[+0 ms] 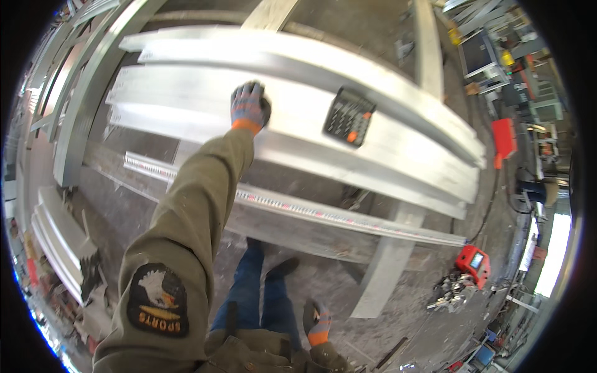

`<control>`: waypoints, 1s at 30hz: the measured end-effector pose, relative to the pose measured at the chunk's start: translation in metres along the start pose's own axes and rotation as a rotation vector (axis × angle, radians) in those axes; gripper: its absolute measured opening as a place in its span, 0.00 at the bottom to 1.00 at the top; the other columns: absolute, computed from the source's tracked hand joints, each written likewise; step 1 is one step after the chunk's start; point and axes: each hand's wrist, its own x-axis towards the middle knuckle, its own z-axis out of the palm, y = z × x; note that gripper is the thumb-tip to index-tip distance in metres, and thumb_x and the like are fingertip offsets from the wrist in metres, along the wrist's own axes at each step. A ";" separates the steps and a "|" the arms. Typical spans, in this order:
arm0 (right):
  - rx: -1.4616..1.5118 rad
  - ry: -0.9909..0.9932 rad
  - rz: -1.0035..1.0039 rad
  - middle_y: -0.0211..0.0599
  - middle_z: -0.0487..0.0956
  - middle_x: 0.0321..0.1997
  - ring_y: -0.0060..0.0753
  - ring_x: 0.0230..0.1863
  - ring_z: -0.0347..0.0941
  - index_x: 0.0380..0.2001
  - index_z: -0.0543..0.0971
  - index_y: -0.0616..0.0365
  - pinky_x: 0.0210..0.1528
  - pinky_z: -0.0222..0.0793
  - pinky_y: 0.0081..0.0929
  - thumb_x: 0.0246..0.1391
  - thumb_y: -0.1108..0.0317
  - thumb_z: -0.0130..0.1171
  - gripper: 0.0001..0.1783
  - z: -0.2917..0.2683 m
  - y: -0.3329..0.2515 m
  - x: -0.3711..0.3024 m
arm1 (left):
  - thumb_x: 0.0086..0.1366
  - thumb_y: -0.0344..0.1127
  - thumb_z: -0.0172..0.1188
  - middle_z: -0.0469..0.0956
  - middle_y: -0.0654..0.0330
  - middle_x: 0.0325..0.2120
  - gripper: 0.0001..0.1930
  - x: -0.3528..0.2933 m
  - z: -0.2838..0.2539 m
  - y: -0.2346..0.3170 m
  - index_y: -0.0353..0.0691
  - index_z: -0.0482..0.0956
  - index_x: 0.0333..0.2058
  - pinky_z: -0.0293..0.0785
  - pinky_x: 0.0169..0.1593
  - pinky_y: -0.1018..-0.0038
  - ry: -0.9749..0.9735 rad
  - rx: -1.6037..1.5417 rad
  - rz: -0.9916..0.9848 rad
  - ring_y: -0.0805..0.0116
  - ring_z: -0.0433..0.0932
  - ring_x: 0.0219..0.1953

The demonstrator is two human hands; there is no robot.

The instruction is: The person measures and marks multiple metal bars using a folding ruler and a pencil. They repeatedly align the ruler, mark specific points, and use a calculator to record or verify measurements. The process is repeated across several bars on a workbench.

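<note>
My left hand (pixel 249 107), in a grey glove with an orange cuff, reaches over the wide silvery metal bars (pixel 186 88). Its fingers look curled together over the upper face of a bar; anything inside them is hidden. To the right of it, a black calculator (pixel 349 117) with orange keys lies on the same metal. My right hand (pixel 318 320), gloved alike, hangs low beside my leg, apart from the bars. The fingers there are bent inward, and I cannot make out what they hold, if anything.
A measuring tape strip (pixel 323 214) runs along a narrow rail in front of the bars. Metal cross beams (pixel 384 278) support the stack. A red device with a small screen (pixel 474 263) sits at the rail's right end, near a heap of metal scraps (pixel 449 292). Long profiles (pixel 93 93) stand at left.
</note>
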 end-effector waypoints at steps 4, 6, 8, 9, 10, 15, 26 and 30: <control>0.486 0.150 0.633 0.47 0.82 0.51 0.44 0.52 0.79 0.54 0.81 0.62 0.55 0.75 0.37 0.59 0.70 0.61 0.19 -0.033 0.004 -0.015 | 0.72 0.43 0.52 0.77 0.46 0.60 0.22 -0.029 -0.015 -0.013 0.45 0.76 0.62 0.61 0.72 0.48 -0.218 -0.080 0.061 0.44 0.70 0.67; 0.432 0.113 0.618 0.46 0.82 0.50 0.44 0.50 0.79 0.53 0.81 0.62 0.53 0.75 0.37 0.60 0.68 0.61 0.19 -0.038 0.003 0.016 | 0.66 0.39 0.61 0.82 0.46 0.44 0.16 -0.080 -0.024 -0.010 0.49 0.82 0.52 0.73 0.54 0.48 -0.137 -0.327 -0.097 0.40 0.78 0.46; 0.430 0.087 0.600 0.45 0.82 0.48 0.43 0.49 0.79 0.53 0.81 0.61 0.52 0.75 0.38 0.60 0.66 0.61 0.19 -0.043 -0.001 0.049 | 0.68 0.45 0.61 0.83 0.49 0.42 0.16 -0.159 -0.045 -0.013 0.45 0.82 0.50 0.75 0.50 0.54 -0.025 -0.251 0.148 0.47 0.80 0.45; 0.435 0.074 0.597 0.45 0.82 0.47 0.43 0.48 0.79 0.52 0.81 0.60 0.51 0.75 0.38 0.61 0.65 0.60 0.19 -0.045 -0.003 0.064 | 0.68 0.45 0.61 0.83 0.49 0.42 0.16 -0.200 -0.057 -0.016 0.45 0.82 0.50 0.75 0.50 0.54 -0.182 -0.331 0.065 0.47 0.80 0.45; 0.448 0.058 0.593 0.45 0.82 0.47 0.42 0.47 0.79 0.52 0.81 0.60 0.50 0.75 0.38 0.61 0.64 0.60 0.19 -0.045 -0.005 0.076 | 0.69 0.45 0.61 0.83 0.49 0.42 0.15 -0.240 -0.069 -0.021 0.45 0.83 0.49 0.75 0.50 0.55 -0.264 -0.305 0.030 0.48 0.80 0.45; 0.490 0.014 0.596 0.42 0.83 0.43 0.41 0.43 0.79 0.51 0.81 0.58 0.46 0.75 0.38 0.62 0.59 0.60 0.19 -0.063 0.019 0.101 | 0.69 0.45 0.61 0.83 0.51 0.41 0.14 -0.400 -0.142 -0.069 0.45 0.83 0.48 0.76 0.48 0.57 -0.826 -0.243 -0.493 0.51 0.80 0.44; 1.376 -0.672 0.645 0.38 0.84 0.35 0.37 0.33 0.79 0.48 0.82 0.54 0.37 0.76 0.40 0.65 0.47 0.58 0.22 -0.087 0.168 0.149 | 0.71 0.46 0.60 0.83 0.54 0.38 0.13 -0.480 -0.203 -0.093 0.46 0.84 0.45 0.78 0.43 0.63 -0.857 -0.290 -0.985 0.59 0.81 0.41; 0.665 0.114 0.637 0.40 0.85 0.37 0.38 0.34 0.81 0.50 0.82 0.58 0.33 0.77 0.42 0.62 0.53 0.62 0.22 -0.081 0.096 0.169 | 0.72 0.46 0.60 0.83 0.56 0.37 0.13 -0.471 -0.199 -0.090 0.46 0.85 0.44 0.79 0.42 0.65 -0.818 -0.321 -1.014 0.61 0.81 0.40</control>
